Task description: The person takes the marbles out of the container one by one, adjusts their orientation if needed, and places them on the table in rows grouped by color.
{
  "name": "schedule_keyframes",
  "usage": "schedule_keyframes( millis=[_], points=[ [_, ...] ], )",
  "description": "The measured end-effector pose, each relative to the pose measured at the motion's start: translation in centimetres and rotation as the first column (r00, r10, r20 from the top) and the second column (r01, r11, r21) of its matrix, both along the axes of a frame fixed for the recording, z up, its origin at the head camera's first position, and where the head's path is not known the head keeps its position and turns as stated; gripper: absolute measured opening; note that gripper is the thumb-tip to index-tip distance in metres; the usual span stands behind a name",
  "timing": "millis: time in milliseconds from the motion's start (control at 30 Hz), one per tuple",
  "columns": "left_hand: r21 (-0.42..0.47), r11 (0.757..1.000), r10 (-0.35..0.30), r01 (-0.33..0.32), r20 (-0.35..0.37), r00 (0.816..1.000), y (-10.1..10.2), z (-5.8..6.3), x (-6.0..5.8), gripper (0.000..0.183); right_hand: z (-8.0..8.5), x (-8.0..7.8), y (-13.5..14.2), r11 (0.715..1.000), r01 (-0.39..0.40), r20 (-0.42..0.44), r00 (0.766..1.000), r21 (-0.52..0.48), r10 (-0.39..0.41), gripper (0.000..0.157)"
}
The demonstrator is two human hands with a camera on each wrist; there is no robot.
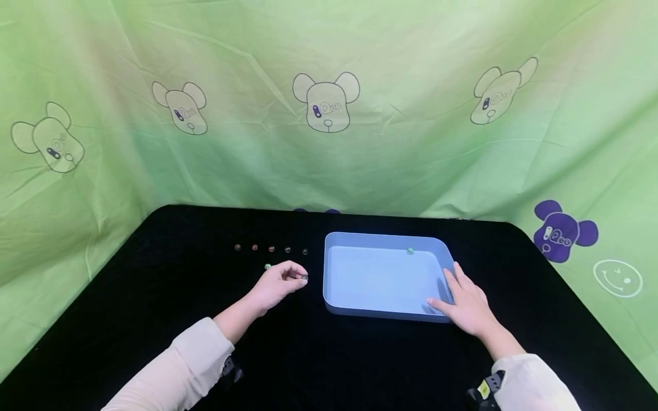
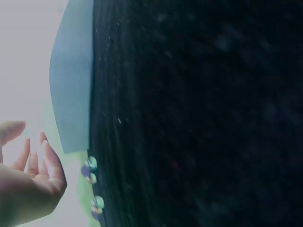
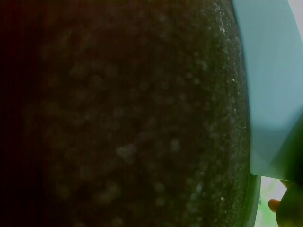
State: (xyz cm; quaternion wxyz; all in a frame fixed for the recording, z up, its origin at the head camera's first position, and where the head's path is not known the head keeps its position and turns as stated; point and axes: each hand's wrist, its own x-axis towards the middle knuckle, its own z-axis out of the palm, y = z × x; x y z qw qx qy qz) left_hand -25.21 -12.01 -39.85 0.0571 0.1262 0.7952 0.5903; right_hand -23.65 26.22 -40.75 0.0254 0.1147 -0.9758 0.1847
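My left hand [image 1: 279, 282] pinches a small dark glass marble [image 1: 305, 277] at the fingertips, just above the black cloth. Beside its knuckles lies a green marble [image 1: 268, 266]. In the left wrist view, thumb and fingers of this hand [image 2: 35, 179] show at the lower left. My right hand [image 1: 466, 303] rests with spread fingers on the right rim of a shallow blue tray [image 1: 388, 317]. One green marble [image 1: 410, 250] sits inside that tray near the back wall. The right wrist view catches only part of the right hand [image 3: 289, 208] beside the tray [image 3: 272, 85].
A row of several small marbles [image 1: 271, 249] runs along the black-covered table [image 1: 329, 365] left of the tray, behind the left hand. Green curtains [image 1: 329, 165] with printed bear heads stand behind and at both sides of the table.
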Motion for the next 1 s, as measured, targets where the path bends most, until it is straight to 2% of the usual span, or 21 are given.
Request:
schedule_keyframes(
  millis=[267,500,733,1000],
  points=[
    [0.069,0.992,0.097,-0.106,0.12,0.988,-1.8,-0.3,-0.6,0.019,-0.1,-0.1,0.0,1.0,-0.002,0.002,1.0,-0.005,0.002,0.082],
    [0.068,0.982,0.169,-0.178,0.123,0.978,-4.1,-0.5,-1.2,0.02,0.0,-0.3,0.1,1.0,-0.002,-0.007,1.0,-0.004,0.002,0.082],
    [0.013,0.959,0.28,-0.284,0.133,0.951,-6.3,-1.1,-1.7,0.022,0.1,-0.2,0.3,1.0,-0.003,-0.004,1.0,-0.004,0.003,0.081],
    [-0.056,0.945,0.328,-0.324,0.117,0.937,-7.5,-1.3,-2.5,0.021,0.1,-0.5,0.2,1.0,-0.009,-0.011,1.0,-0.002,0.009,0.081]
  ],
)
